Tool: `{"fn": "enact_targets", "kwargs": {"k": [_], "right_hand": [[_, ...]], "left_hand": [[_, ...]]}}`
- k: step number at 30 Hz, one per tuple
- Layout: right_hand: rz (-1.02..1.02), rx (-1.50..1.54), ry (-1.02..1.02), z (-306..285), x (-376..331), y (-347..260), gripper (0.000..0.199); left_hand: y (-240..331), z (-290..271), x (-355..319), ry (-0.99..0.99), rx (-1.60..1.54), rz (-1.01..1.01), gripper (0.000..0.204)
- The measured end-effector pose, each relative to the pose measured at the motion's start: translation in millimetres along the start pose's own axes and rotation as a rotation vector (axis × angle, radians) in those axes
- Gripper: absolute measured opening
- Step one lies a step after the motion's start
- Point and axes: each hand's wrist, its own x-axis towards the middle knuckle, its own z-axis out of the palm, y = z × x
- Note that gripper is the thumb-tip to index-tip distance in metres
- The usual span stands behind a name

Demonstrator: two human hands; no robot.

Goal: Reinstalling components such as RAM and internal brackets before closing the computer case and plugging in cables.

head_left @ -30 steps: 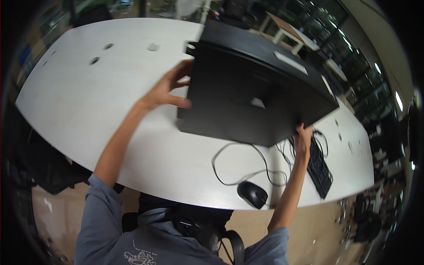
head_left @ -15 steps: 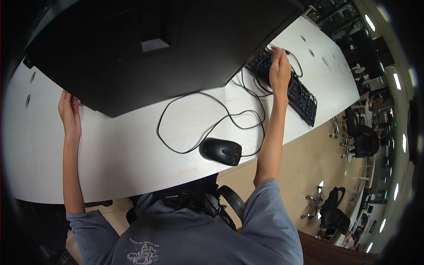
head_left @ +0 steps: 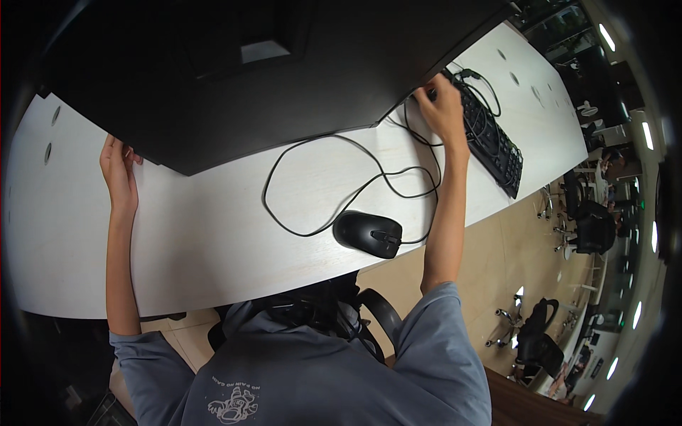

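Screen: one large black flat monitor [head_left: 234, 78], seen from its back, fills the upper frame above the white table [head_left: 213, 234]; you grip it at both lower edges, left hand [head_left: 119, 170] and right hand [head_left: 442, 108].
Label: a pale grey rectangular patch [head_left: 263, 51] sits in the monitor's recessed back panel.

Dim room, bright ceiling strips at right, strong fisheye bending, dark vignetted corners.
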Motion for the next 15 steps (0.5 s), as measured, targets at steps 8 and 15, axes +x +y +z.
{"fn": "enact_targets", "kwargs": {"k": [8,15], "right_hand": [[0.173,0.384,0.244,3.6,12.8,-37.8,0.054],[0.385,-0.338,0.108,-77.9,34.5,-95.4,0.035]], "left_hand": [[-8.0,-20.7,14.5,-0.17,0.048,0.136,0.086],[68.9,34.0,16.3,-0.434,0.089,0.395,0.116]]}}
